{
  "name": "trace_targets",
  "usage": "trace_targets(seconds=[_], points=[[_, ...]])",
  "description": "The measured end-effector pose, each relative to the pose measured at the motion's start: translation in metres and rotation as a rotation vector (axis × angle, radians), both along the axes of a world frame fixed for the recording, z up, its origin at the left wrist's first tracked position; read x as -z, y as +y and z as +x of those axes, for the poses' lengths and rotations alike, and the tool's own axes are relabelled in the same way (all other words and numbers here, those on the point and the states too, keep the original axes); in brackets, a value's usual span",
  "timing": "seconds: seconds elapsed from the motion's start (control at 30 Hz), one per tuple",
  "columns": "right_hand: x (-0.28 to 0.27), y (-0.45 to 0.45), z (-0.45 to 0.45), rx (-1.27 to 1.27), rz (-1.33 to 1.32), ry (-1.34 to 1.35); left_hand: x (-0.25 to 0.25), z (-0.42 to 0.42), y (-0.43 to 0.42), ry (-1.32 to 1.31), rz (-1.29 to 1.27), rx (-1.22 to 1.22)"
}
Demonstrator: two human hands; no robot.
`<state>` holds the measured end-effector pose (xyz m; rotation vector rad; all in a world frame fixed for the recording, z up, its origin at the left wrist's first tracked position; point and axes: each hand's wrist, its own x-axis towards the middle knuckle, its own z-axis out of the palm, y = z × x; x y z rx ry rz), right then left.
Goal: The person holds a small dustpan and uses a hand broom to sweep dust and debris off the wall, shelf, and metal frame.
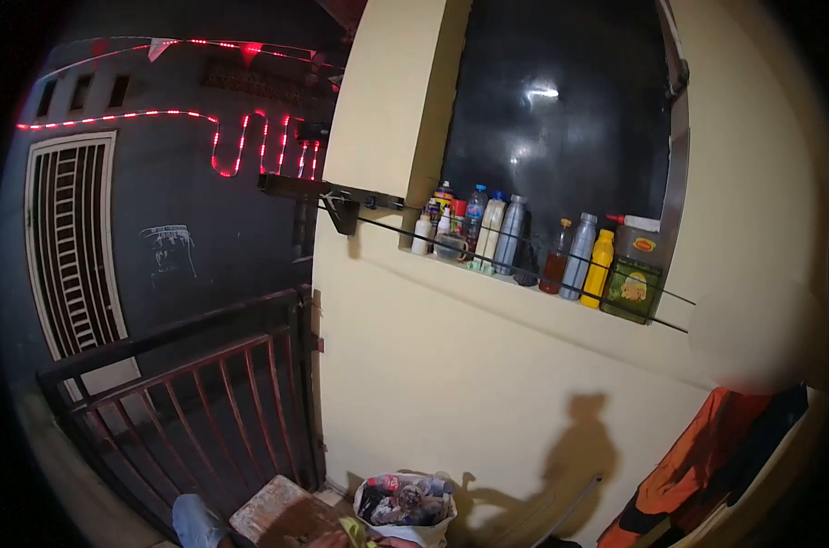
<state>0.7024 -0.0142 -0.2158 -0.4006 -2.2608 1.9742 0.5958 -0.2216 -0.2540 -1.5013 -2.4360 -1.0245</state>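
Observation:
At the bottom edge, a sliver of what looks like my right hand (pixel 394 542) shows beside a crumpled yellow-green thing (pixel 354 530). A brownish patch left of it may be my left hand (pixel 327 541). The fingers of both are cut off or too dim to make out, so I cannot tell what they hold. Close by stands a worn, stained wooden board or stool top (pixel 282 508). Right of it, a white sack (pixel 437 528) is filled with crumpled plastic and bottles. A denim-covered knee (pixel 198 521) shows at the lower left.
A dark metal gate (pixel 195 388) stands at left. On the window ledge (pixel 487 281), several bottles and a green tin (pixel 632 288) sit behind thin bars. Orange and dark cloth (pixel 688 457) hangs at right. A thin rod (pixel 574 502) leans near the wall.

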Motion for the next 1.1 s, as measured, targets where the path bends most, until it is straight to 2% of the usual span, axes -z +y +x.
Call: trace_targets(seconds=[0.03, 0.07, 0.1, 0.17, 0.43, 0.57, 0.8, 0.83, 0.87, 0.9, 0.93, 0.97, 1.0, 1.03, 1.07, 1.1], points=[[-0.001, -0.006, -0.008, 0.029, -0.203, -0.083, -0.013, -0.001, 0.016, 0.160, 0.152, 0.000], [-0.005, -0.009, -0.015, 0.056, -0.405, -0.167, -0.007, -0.011, 0.023, 0.165, 0.170, -0.003], [-0.014, -0.007, -0.018, -0.066, -0.441, -0.052, 0.002, -0.021, 0.033, 0.115, 0.190, 0.056], [-0.013, -0.006, -0.021, -0.102, -0.522, 0.017, 0.015, -0.030, 0.040, 0.026, 0.181, 0.145], [0.077, 0.012, -0.012, -0.088, -0.982, 0.126, 0.031, -0.043, 0.056, -0.070, 0.166, 0.286], [0.046, 0.006, -0.019, 0.274, -0.674, 0.011, 0.026, -0.059, 0.067, -0.100, 0.166, 0.336], [0.002, 0.042, -0.026, 0.545, -0.409, 0.004, 0.011, -0.096, 0.082, -0.126, 0.212, 0.365], [-0.004, 0.047, -0.027, 0.596, -0.374, -0.006, -0.002, -0.104, 0.078, -0.171, 0.189, 0.317], [-0.011, 0.050, -0.029, 0.634, -0.360, -0.011, 0.012, -0.116, 0.080, -0.196, 0.071, 0.248], [-0.018, 0.053, -0.031, 0.683, -0.325, -0.031, 0.011, -0.134, 0.076, -0.222, 0.175, 0.243], [-0.025, 0.056, -0.034, 0.722, -0.291, -0.046, -0.005, -0.149, 0.073, -0.256, 0.281, 0.227], [-0.031, 0.062, -0.037, 0.749, -0.222, -0.051, -0.040, -0.147, 0.068, -0.122, 0.549, -0.091], [-0.033, 0.069, -0.041, 0.757, -0.122, -0.045, -0.062, -0.180, 0.066, -0.290, 0.747, 0.106], [-0.017, 0.093, -0.048, 0.683, 0.167, 0.103, -0.129, -0.201, 0.040, -0.118, 0.678, -0.023], [-0.002, 0.117, -0.054, 0.639, 0.459, 0.256, -0.156, -0.233, 0.028, -0.060, 0.745, -0.008], [-0.021, 0.121, -0.064, 0.638, 0.439, 0.287, -0.200, -0.255, 0.009, -0.080, 0.744, -0.012]])
